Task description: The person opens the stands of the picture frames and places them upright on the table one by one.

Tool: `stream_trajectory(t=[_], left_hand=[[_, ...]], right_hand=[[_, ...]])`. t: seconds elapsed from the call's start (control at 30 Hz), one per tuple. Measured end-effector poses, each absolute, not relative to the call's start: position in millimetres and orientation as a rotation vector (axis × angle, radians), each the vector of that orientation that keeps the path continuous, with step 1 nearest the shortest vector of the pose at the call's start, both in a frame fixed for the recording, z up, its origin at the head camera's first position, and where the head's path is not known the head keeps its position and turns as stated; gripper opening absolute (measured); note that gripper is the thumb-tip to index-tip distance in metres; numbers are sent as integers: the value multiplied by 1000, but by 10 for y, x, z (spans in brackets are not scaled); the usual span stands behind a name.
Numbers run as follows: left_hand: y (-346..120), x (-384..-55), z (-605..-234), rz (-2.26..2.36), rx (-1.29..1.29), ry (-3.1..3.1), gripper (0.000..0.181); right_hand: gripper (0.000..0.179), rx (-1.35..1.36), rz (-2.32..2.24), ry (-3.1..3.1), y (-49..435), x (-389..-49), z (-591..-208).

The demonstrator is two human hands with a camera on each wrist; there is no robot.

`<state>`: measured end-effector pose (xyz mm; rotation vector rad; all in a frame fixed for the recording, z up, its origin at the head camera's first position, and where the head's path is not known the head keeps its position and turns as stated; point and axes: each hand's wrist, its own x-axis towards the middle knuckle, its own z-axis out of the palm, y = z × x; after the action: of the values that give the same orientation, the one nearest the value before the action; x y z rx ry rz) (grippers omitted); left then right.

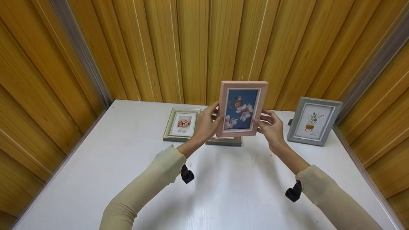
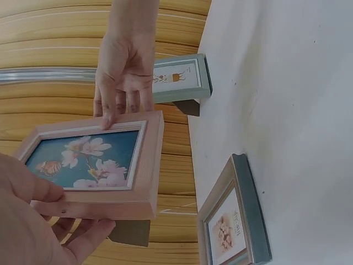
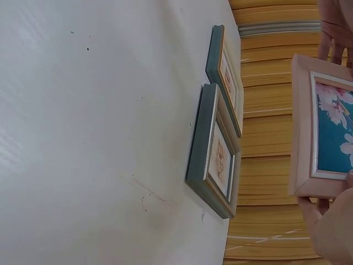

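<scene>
Both hands hold up a pink picture frame (image 1: 243, 83) above the table, its blue flower picture facing the head camera. My left hand (image 1: 207, 124) grips the left side, thumb on the front and fingers behind. On the right side, my right hand (image 1: 271, 127) pinches the lower edge in the same way. Part of the stand flap (image 2: 131, 233) shows behind the pink frame in the left wrist view. Beneath it, a second frame (image 1: 223, 142) lies on the table, mostly covered by the pink one in the head view.
A gold-edged frame (image 1: 167, 129) lies flat left of the hands. At the far right a grey-green frame (image 1: 294, 124) stands upright on the white table (image 1: 127, 153). Wood-patterned panels (image 1: 191, 48) rise behind the table and on both sides.
</scene>
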<state>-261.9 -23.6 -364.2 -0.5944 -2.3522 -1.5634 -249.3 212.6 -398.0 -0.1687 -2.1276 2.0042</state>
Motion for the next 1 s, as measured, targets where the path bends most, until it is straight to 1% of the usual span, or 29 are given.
stream_trajectory(t=[0.3,0.57,0.7,0.87,0.93,1.0], left_hand=[[-157,-2761,-3740,-1639,-552,-2293,45],[-74,-2860,-3836,-1852,-397,-2266,32],[-2,-2918,-3893,-1845,-384,-2247,28],[137,-2978,-3932,-1835,-388,-2277,32],[196,-2983,-3942,-1878,-405,-2307,39],[257,-2987,-3951,-1930,-420,-2346,49]], right_hand=[[46,-59,1833,-2201,2255,-2539,-3986],[47,-26,1711,-2249,2315,-2523,-4060],[49,-31,1701,-2263,2351,-2534,-4108],[47,-44,1617,-2252,2429,-2563,-4131],[46,-61,1583,-2245,2467,-2575,-4139],[45,-82,1554,-2238,2510,-2594,-4154]])
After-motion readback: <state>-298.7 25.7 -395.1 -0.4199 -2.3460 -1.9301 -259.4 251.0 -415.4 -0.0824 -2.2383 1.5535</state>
